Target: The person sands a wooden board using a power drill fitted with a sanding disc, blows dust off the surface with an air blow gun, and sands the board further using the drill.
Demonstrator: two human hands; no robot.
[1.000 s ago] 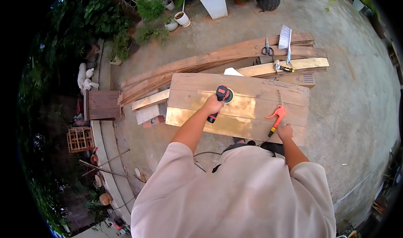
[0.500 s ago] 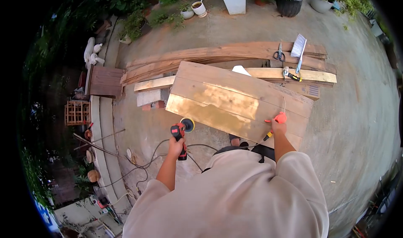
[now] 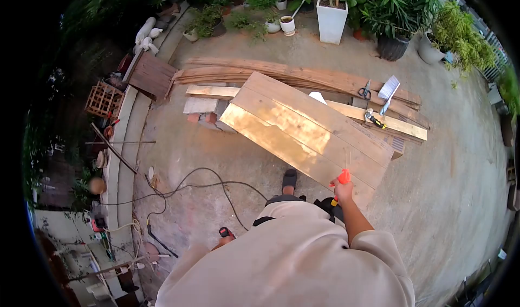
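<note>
Low at my left side, my left hand (image 3: 221,243) grips a red and black power tool (image 3: 226,232); the shirt hides much of both. My right hand (image 3: 342,188) is wrapped round an orange air blow gun (image 3: 344,176) with a thin nozzle and a yellow and black lower end. That gun is over the near right edge of a wide plank panel (image 3: 260,95). Pale, bright patches show on the panel's left and middle boards, while the rest is greyish brown.
Long boards (image 3: 303,71) lie behind the panel, with scissors (image 3: 365,91), a brush (image 3: 388,88) and a hammer (image 3: 375,120) on them. A black hose (image 3: 208,184) curls over the concrete. Potted plants (image 3: 394,46) stand at the back; a wooden crate (image 3: 104,100) is at left.
My left hand has carried the power tool off the panel and down to my left side. My right hand, earlier beside the blow gun, has taken hold of it and moved it nearer the panel's edge.
</note>
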